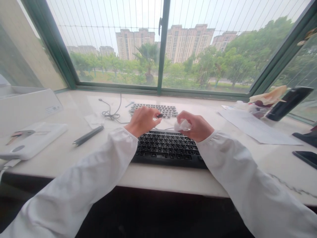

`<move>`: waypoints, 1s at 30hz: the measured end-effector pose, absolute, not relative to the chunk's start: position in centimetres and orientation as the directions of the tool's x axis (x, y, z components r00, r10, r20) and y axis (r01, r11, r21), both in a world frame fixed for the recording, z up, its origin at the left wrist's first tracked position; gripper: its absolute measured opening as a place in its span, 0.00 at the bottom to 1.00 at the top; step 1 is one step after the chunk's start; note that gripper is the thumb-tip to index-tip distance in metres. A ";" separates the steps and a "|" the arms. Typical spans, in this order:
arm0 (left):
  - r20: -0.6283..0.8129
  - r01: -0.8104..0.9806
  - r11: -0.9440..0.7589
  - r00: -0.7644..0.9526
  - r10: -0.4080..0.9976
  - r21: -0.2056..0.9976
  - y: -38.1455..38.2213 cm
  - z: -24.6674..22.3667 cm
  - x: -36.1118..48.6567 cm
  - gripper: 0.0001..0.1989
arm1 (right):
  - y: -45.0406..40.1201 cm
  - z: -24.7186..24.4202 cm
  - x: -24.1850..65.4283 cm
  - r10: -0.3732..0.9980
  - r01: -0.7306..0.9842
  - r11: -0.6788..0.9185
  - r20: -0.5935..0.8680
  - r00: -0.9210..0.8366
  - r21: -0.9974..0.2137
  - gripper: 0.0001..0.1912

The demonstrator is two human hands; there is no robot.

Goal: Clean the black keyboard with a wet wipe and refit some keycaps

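Note:
Between thumb and fingers, my left hand (143, 119) pinches a small black keycap (159, 115). A crumpled white tissue (182, 125) is bunched in the closed fingers of my right hand (198, 126). Both hands hover over the back part of a black keyboard (168, 145), whose key positions show bare switches without caps. Behind it, loose keycaps (168, 109) lie set out in rows on the white sill, partly hidden by my left hand. A thin black cable (111, 115) lies in loops left of the rows.
Left stand a white box (27, 102) and a white device (47, 135) with keys (21, 134) on it. A dark pen-like stick (88, 135) lies nearer. Paper (257, 127), a dark upright object (288, 103) and a phone (307, 158) are right. The window frame (160, 89) bounds the back.

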State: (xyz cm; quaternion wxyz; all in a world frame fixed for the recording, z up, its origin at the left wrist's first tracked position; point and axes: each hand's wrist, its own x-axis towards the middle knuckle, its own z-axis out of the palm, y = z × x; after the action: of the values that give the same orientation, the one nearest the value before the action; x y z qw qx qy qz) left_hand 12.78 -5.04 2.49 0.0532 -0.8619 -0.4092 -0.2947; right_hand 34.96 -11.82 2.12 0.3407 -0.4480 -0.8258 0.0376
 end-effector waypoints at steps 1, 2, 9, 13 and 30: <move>0.553 0.739 -0.659 0.492 0.672 0.144 -4.9 2.4 12.8 0.15 | -11.7 1.9 34.9 0.776 0.692 0.596 0.516 -0.364 -0.408 0.13; 0.553 0.738 -0.660 0.495 0.669 0.138 -4.9 2.3 12.8 0.15 | -11.7 1.7 34.7 0.782 0.661 0.602 0.499 -0.374 -0.447 0.14; 0.553 0.710 -0.690 0.522 0.649 0.140 -4.8 2.1 12.7 0.15 | -12.6 0.3 31.6 0.705 0.438 0.654 0.288 -0.648 -0.617 0.18; 0.569 0.717 -0.684 0.510 0.645 0.132 -4.8 2.1 12.8 0.15 | -13.2 -0.1 30.5 0.723 0.539 0.663 0.260 -0.640 -0.519 0.14; 0.541 0.579 -0.774 0.577 0.612 0.257 -5.0 2.1 13.1 0.14 | -12.5 2.8 39.1 0.941 0.587 0.335 0.231 -0.246 -0.737 0.21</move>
State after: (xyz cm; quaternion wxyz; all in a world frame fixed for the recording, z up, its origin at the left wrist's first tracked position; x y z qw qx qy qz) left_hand 13.06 -4.96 2.10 -0.0261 -0.8877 -0.3352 -0.3145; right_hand 39.07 -12.52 2.77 0.3365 -0.5134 -0.7444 0.2629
